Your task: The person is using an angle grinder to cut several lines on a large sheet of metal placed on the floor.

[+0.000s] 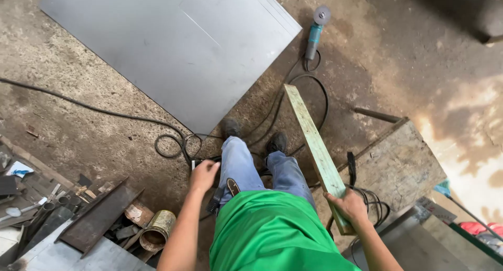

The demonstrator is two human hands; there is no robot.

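Right at 4 o'clock from the person's legs, the right hand (348, 205) is clenched around the near end of a long pale-green wooden plank (314, 145), which slants away toward 11 o'clock, its far end raised over the concrete floor (105, 140). The left hand (203, 175), at 9 o'clock from the knees, has its fingers curled on a small dark object (195, 164); what that object is cannot be told. Black cables (173, 140) loop on the floor around the 2 dark shoes (276, 142). Beyond the feet at 12 o'clock lies a large grey metal sheet (173, 46), and at 1 o'clock a teal angle grinder (316, 30). A worn wooden board (403, 163) sits at 3 o'clock, and a rusty tin can (155, 231) among scrap metal at 8 o'clock.
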